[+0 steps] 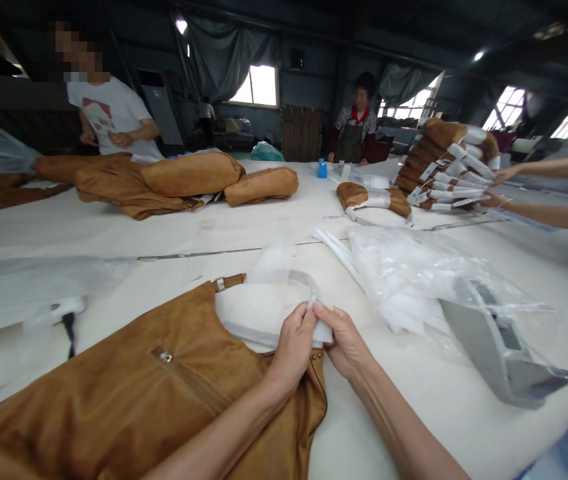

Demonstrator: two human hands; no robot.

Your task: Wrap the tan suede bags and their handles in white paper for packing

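Note:
A tan leather handbag (129, 373) lies on the white table in front of me, its zipped pocket facing up. White wrapping (309, 281) covers much of its strap, which curves from a buckle (221, 284) to the riveted end near my hands. My left hand (294, 343) pinches the wrapped strap from the left, fingers closed. Against it, my right hand (341, 337) grips the same wrapping from the right, fingertips closed on it. The fingers partly hide the strap's end. A thin translucent sheet (275, 261) stands up beside the strap.
Clear plastic bags (414, 267) and a grey tape dispenser (504, 347) lie to the right. Across the table are tan bags (189, 175) and a stack of wrapped bags (439, 157), touched by another person's hands (501, 187). Two people stand opposite. A black cable (69, 330) lies left.

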